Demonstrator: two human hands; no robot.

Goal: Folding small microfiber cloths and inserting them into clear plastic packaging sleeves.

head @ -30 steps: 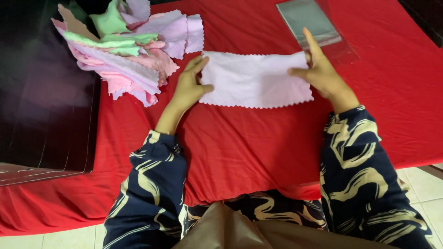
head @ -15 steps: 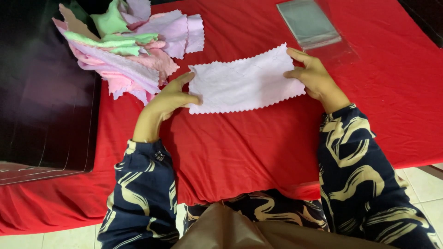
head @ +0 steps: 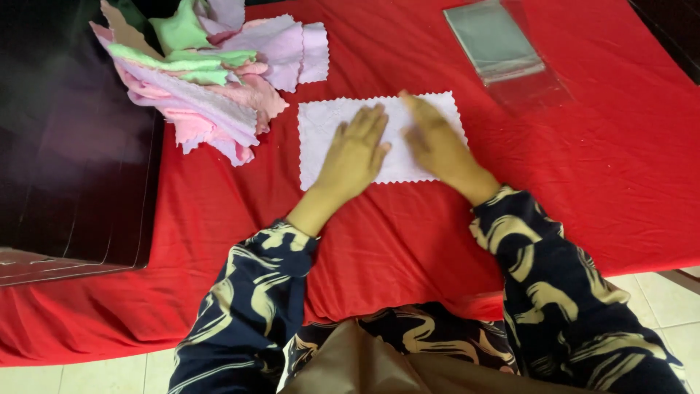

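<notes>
Cloth (head: pixel 321 131) now flattened, both hands moved atop

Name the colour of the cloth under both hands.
Pale lilac-white cloth with zigzag edges, seen in the head view.

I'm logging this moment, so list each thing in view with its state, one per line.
white cloth: spread flat on the red table cover, both hands pressing it.
left hand: open, palm down on the cloth.
right hand: open, flat on the cloth, blurred.
pile of pastel cloths: loosely heaped, unfolded.
clear plastic bags: lying flat, untouched.
red table cover: draped, slightly wrinkled.
</notes>
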